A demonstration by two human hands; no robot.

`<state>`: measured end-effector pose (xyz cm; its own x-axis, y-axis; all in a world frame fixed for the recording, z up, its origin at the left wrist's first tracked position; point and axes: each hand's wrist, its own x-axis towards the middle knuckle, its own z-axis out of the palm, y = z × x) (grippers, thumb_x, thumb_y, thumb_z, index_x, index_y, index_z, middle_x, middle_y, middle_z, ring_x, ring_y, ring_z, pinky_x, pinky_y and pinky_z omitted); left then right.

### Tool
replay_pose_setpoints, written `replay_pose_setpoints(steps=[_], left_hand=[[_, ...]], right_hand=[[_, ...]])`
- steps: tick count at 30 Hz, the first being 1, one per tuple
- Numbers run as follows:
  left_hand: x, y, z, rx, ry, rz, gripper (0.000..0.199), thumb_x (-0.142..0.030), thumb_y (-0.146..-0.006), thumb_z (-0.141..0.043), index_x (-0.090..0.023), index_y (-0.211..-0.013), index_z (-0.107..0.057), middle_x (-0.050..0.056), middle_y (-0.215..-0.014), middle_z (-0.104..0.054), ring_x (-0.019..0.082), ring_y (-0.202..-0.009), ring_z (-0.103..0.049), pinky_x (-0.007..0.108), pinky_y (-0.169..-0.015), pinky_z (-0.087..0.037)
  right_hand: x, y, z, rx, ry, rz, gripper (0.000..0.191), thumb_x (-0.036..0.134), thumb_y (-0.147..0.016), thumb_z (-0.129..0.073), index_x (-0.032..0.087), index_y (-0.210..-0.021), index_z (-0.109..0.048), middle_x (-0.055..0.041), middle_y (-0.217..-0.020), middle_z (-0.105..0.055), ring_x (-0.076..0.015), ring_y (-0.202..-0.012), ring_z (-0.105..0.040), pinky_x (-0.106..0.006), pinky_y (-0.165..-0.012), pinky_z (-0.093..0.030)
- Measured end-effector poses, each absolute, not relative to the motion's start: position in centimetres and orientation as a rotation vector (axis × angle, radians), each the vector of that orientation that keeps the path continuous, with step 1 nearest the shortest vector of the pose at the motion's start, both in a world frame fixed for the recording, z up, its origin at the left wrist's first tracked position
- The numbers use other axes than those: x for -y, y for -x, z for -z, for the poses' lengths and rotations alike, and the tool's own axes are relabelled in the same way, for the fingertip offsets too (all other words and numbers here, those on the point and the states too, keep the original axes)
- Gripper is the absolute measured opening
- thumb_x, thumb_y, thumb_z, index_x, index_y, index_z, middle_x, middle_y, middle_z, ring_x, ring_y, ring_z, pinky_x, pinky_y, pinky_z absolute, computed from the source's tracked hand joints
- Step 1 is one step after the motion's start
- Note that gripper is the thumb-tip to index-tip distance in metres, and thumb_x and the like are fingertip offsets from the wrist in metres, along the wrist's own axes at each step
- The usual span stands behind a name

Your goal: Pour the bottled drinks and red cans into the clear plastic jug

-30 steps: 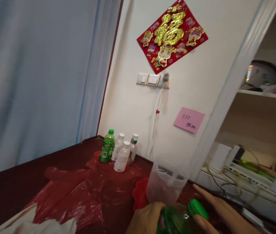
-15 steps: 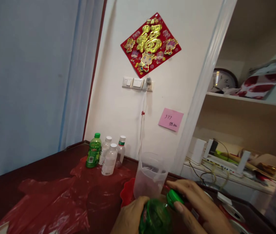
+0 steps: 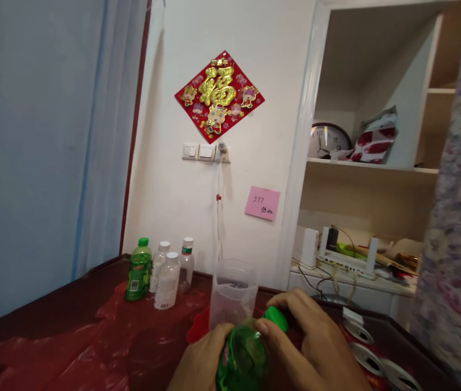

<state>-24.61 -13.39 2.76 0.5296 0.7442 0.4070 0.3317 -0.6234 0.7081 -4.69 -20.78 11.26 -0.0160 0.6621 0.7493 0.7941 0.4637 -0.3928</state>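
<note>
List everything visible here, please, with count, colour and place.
Held bottle: 1, green, front centre
Cap: 1, green, beside held bottle
Pitcher: 1, clear, behind held bottle
Dish: 1, red, at pitcher's base
Table: 1, dark red, foreground
Capped bottle: 1, green, back left
White-capped bottles: 3, clear-white, beside capped bottle
Plastic sheet: 1, red, lower left
Cans: 3 or more, red, table's right
Wall decoration: 1, red-gold, upper centre
Switch panels: 2, white, below wall decoration
Note: 1, pink, right of centre
Clock: 1, pale, upper right
Bag: 1, red-white, beside clock
Router: 1, white, below bag
Floral fabric: 1, purplish, right edge
Drape: 1, blue-grey, left
Left hand: 1, on held bottle
Right hand: 1, on cap
</note>
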Motion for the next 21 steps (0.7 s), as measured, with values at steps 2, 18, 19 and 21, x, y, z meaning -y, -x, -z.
replay_pose_setpoints(steps=[2,18,19,21], left_hand=[[13.6,24.7,-2.8,-0.863,-2.228,-0.967,0.041,-0.047,-0.082,-0.073,-0.023,-0.114,-0.063,0.010,-0.109,-0.077,0.027,-0.096,-0.072,0.035,-0.085,-0.058],[6.7,30.1,-14.2,-1.136,-2.832,-1.184,0.054,-0.024,-0.082,-0.066,-0.020,-0.135,-0.055,0.015,-0.128,-0.071,0.034,-0.116,-0.068,0.053,-0.098,-0.055],[5.8,30.3,-14.6,-1.168,-2.901,-1.178,0.055,-0.021,-0.082,-0.065,-0.019,-0.135,-0.054,0.016,-0.127,-0.072,0.035,-0.116,-0.068,0.054,-0.099,-0.055],[4.5,30.7,-15.0,-1.230,-3.018,-1.163,0.056,-0.016,-0.081,-0.062,-0.017,-0.137,-0.054,0.016,-0.127,-0.072,0.035,-0.116,-0.068,0.055,-0.099,-0.054]], right_hand=[[21.2,4.6,-11.8,1.796,1.171,0.078,0.019,0.037,-0.098,-0.059,0.028,-0.103,-0.075,-0.0030,-0.097,-0.076,-0.0192,-0.090,-0.075,-0.027,-0.076,-0.061],[22.1,2.1,-11.4,1.337,1.131,0.043,0.036,0.048,-0.096,-0.070,0.034,-0.129,-0.077,-0.0051,-0.134,-0.075,-0.0281,-0.126,-0.070,-0.037,-0.105,-0.059],[22.0,2.1,-11.3,1.337,1.133,0.052,0.036,0.048,-0.096,-0.069,0.034,-0.129,-0.077,-0.0048,-0.134,-0.075,-0.0280,-0.126,-0.070,-0.038,-0.106,-0.059],[21.8,2.0,-11.1,1.341,1.132,0.067,0.035,0.047,-0.097,-0.068,0.035,-0.129,-0.076,-0.0040,-0.135,-0.075,-0.0273,-0.126,-0.070,-0.037,-0.105,-0.059]])
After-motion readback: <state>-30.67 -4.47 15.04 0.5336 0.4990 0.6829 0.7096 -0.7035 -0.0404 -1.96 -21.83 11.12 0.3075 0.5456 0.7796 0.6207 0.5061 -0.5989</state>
